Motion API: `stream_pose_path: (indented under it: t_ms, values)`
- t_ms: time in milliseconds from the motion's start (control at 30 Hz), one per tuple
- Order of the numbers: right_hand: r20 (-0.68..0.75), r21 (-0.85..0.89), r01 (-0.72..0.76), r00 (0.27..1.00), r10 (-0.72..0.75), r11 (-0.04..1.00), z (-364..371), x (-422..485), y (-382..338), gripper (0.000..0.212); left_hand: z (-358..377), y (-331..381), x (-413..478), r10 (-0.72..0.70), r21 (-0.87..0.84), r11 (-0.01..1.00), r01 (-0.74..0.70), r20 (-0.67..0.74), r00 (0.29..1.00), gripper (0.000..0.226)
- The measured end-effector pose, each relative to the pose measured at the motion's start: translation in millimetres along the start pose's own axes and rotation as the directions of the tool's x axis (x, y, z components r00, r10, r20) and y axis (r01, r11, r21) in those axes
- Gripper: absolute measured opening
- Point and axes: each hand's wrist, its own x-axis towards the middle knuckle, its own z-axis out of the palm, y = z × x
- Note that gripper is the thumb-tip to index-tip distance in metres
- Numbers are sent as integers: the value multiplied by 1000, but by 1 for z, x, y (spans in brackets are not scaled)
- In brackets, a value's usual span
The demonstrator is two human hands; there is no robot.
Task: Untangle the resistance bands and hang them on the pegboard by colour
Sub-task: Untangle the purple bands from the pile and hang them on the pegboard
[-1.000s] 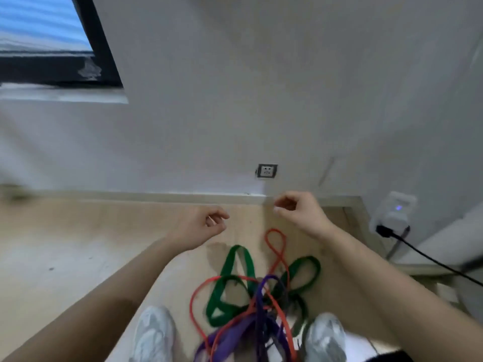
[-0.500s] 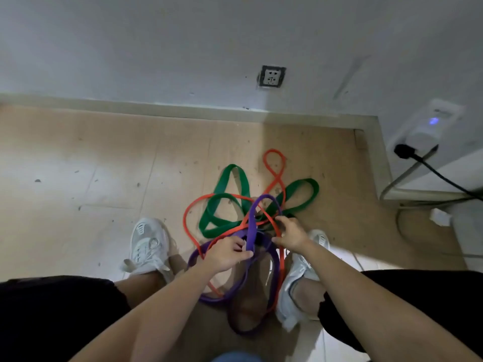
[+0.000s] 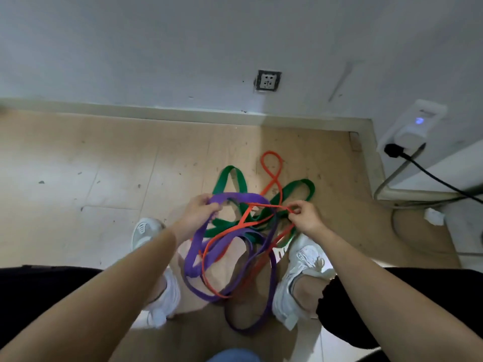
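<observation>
A tangle of resistance bands lies on the wooden floor between my feet. My left hand (image 3: pixel 198 212) grips a wide purple band (image 3: pixel 239 197) and holds its loop lifted off the floor. My right hand (image 3: pixel 304 218) pinches a thin orange band (image 3: pixel 271 178), whose far loop lies flat toward the wall. A wide green band (image 3: pixel 300 189) rests on the floor under both, threaded through the others. A narrower dark purple band (image 3: pixel 271 278) hangs down toward my right shoe. No pegboard shows in the head view.
My white shoes (image 3: pixel 300 270) stand either side of the tangle. The wall carries a socket (image 3: pixel 268 81); at right a white adapter (image 3: pixel 415 126) with a blue light holds a black plug and cable (image 3: pixel 444 181). Pale pipes run along the right corner.
The view has tilted down as I crouched. My hands went from empty above the bands to holding them: the left lifted the wide purple loop, the right moved rightward pinching the orange band.
</observation>
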Motion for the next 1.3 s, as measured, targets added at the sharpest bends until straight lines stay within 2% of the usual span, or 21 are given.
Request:
stream_pose_path:
  t_ms: [100,233,333,433,500,600,667,733,800,900,967,1033,1100,1200,1300]
  values:
    - [95,-146,43,995,-30,988,-13,-6,-7,23,-23,45,0,122,15,992,-122,-2,992,6]
    - [115,-251,160,984,-135,955,-35,-16,-41,12,-40,109,-15,279,101,953,-284,60,958,13]
    - [97,-256,310,951,-295,915,-55,-29,-91,31,-43,151,-34,350,161,914,-373,150,924,18]
    - [107,-159,445,895,-433,881,-73,-46,-150,56,-46,189,-54,433,201,858,-473,210,876,19]
    - [147,-55,530,843,-518,846,-84,-58,-185,63,-48,215,-69,490,221,810,-544,255,833,17]
    - [210,82,611,762,-613,787,-103,-78,-230,48,-56,254,-91,572,226,739,-635,286,768,12]
    - [226,108,615,750,-622,781,-119,-92,-257,31,-63,277,-102,637,173,704,-688,273,721,7]
    - [232,126,613,746,-624,780,-134,-102,-278,23,-69,296,-110,690,111,678,-727,244,681,11]
    - [199,170,611,747,-634,773,-150,-108,-296,23,-76,312,-116,737,91,646,-758,186,650,9]
    - [32,328,620,747,-664,713,-173,-113,-322,19,-88,330,-121,780,3,624,-781,59,623,8]
    - [-84,412,636,739,-668,652,-183,-112,-334,14,-93,335,-117,775,-54,631,-774,14,631,14]
    - [-122,403,642,744,-657,652,-181,-106,-331,17,-94,329,-107,751,-51,660,-749,16,660,22]
    - [-58,313,612,776,-628,726,-169,-95,-315,27,-92,312,-93,709,4,705,-710,48,704,26]
    - [122,84,569,809,-575,818,-156,-79,-298,37,-94,283,-73,626,219,727,-650,176,760,27]
    - [177,82,558,807,-563,826,-156,-66,-300,32,-100,265,-59,497,317,757,-571,287,819,24]
